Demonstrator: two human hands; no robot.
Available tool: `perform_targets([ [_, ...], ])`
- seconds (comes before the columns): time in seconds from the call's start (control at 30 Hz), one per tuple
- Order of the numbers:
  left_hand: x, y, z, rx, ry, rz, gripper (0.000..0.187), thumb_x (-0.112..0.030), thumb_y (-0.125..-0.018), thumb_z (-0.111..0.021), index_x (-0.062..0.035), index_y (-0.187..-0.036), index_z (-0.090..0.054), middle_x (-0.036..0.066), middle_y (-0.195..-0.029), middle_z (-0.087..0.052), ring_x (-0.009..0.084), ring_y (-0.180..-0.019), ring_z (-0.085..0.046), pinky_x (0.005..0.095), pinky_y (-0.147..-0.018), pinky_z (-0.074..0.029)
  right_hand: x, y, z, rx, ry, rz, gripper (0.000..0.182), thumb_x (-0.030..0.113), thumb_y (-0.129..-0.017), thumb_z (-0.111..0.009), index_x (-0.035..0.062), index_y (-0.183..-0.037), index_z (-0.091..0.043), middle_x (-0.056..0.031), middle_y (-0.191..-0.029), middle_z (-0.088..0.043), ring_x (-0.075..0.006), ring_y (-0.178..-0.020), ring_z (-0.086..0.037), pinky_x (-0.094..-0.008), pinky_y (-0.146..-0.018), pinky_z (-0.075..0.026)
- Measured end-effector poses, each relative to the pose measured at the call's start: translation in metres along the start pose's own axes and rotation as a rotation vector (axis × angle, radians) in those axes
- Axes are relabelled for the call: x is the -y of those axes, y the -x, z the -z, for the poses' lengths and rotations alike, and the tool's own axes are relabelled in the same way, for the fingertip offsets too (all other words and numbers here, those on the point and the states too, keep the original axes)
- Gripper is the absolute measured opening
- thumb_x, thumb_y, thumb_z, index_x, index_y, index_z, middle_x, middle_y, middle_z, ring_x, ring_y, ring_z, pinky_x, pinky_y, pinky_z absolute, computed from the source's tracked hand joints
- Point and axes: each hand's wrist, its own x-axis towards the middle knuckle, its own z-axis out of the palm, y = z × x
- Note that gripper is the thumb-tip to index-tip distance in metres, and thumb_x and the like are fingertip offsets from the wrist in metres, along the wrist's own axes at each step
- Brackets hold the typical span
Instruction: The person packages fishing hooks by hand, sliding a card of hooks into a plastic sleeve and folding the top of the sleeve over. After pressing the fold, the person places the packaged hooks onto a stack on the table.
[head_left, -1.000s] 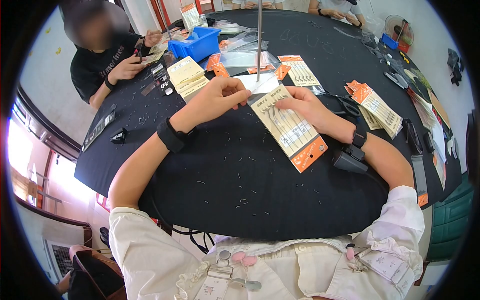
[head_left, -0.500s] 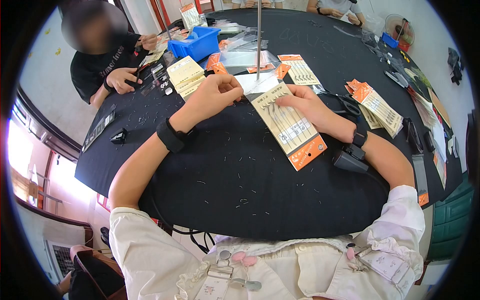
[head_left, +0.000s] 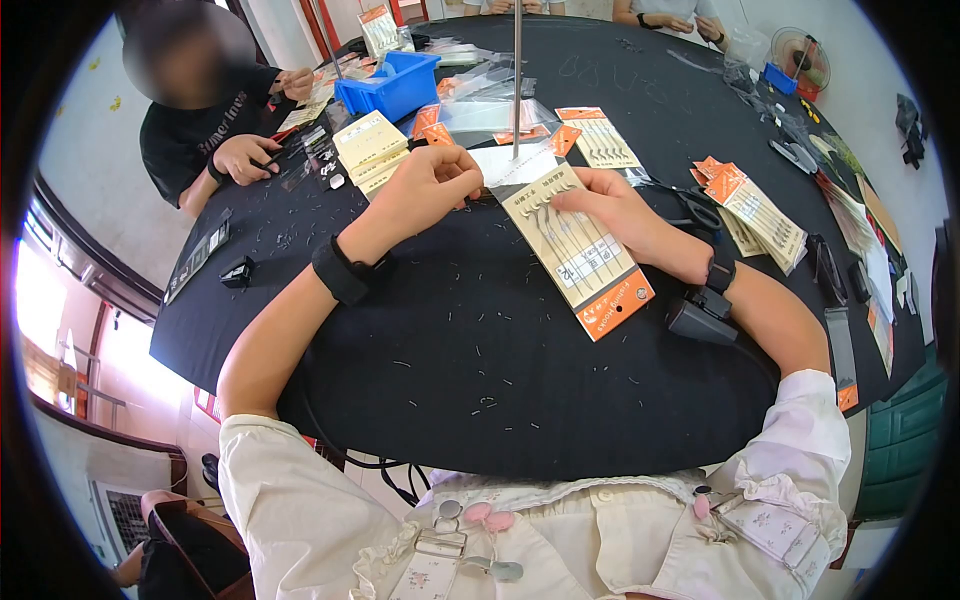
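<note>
A card of fishing hooks [head_left: 597,268], cream with an orange printed end, slants over the black table. My right hand [head_left: 625,222] is closed on its right edge, the thumb lying across the front just below the row of hooks. Thin lines run down the card under a white label. Left of the card's upper end, my left hand [head_left: 428,190] is closed in a pinch, apart from the card. Whatever lies between its fingertips is too small to make out. Beside its wrist is a stack of cream cards [head_left: 370,145].
A thin metal pole [head_left: 518,80] rises behind the card. Black scissors [head_left: 695,208] and more hook cards [head_left: 750,215] lie to the right. A blue bin [head_left: 390,88] stands at the back left, near a co-worker's hand [head_left: 245,160]. Small line clippings dot the tablecloth.
My left hand has drawn back very slightly to the left, away from the card. My right hand and the card stay nearly still.
</note>
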Motion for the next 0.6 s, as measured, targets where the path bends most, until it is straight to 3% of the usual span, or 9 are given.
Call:
perform_targets([
  [0.2, -0.0028, 0.0001, -0.0010, 0.024, 0.033, -0.005, 0.021, -0.020, -0.087, -0.054, 0.0000, -0.082, -0.060, 0.004, -0.074, -0.060, 0.0076, -0.064, -0.053, 0.0206, -0.061, -0.043, 0.0007, 0.0007, -0.0007, 0.002, -0.011, -0.011, 0.026, 0.012, -0.084, -0.056, -0.0031, -0.105, -0.054, -0.0097, -0.092, -0.064, -0.0101, -0.073, -0.064, -0.0213, -0.062, -0.051],
  [0.43, -0.0044, 0.0018, -0.0020, 0.102, 0.027, -0.027, 0.027, -0.024, -0.087, -0.055, 0.0016, -0.083, -0.061, 0.003, -0.073, -0.062, 0.0069, -0.066, -0.054, 0.0210, -0.063, -0.046, 0.0000, 0.0005, -0.0007, 0.003, 0.010, -0.006, 0.025, 0.012, -0.084, -0.056, -0.0030, -0.104, -0.055, -0.0096, -0.091, -0.064, -0.0099, -0.072, -0.064, -0.0213, -0.061, -0.051],
  [0.6, -0.0069, 0.0028, -0.0017, 0.149, 0.030, -0.043, 0.018, -0.016, -0.087, -0.055, 0.0009, -0.084, -0.060, 0.003, -0.075, -0.060, 0.0069, -0.068, -0.054, 0.0204, -0.063, -0.044, -0.0008, 0.0001, -0.0001, 0.004, 0.013, -0.003, 0.025, 0.012, -0.084, -0.056, -0.0028, -0.104, -0.056, -0.0090, -0.090, -0.064, -0.0096, -0.072, -0.063, -0.0213, -0.060, -0.051],
])
